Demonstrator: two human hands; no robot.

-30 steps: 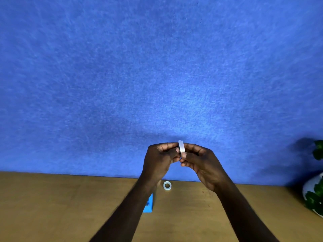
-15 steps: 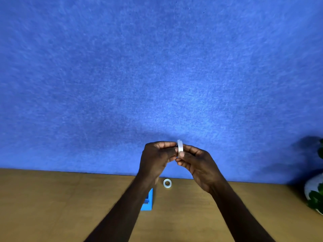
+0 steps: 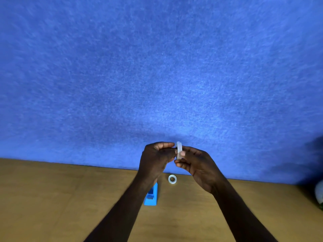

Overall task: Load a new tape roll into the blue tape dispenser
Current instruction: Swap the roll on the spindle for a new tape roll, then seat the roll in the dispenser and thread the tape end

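Note:
Both hands are raised above the wooden table in front of the blue wall. A white tape roll (image 3: 179, 149) stands edge-on between them. My right hand (image 3: 197, 165) pinches it with thumb and fingers. My left hand (image 3: 157, 158) has its fingertips curled against the roll's left side. The blue tape dispenser (image 3: 151, 196) lies on the table below my left wrist, partly hidden by the forearm. A second small white ring (image 3: 172, 179) lies flat on the table to the dispenser's right.
The wooden table (image 3: 52, 198) runs along a blue felt wall (image 3: 157, 67). A white pot with green leaves (image 3: 319, 193) sits at the far right edge.
Both hands with the roll have drifted slightly left in view. The grip on the roll looks the same. The dispenser and the ring have not moved on the table.

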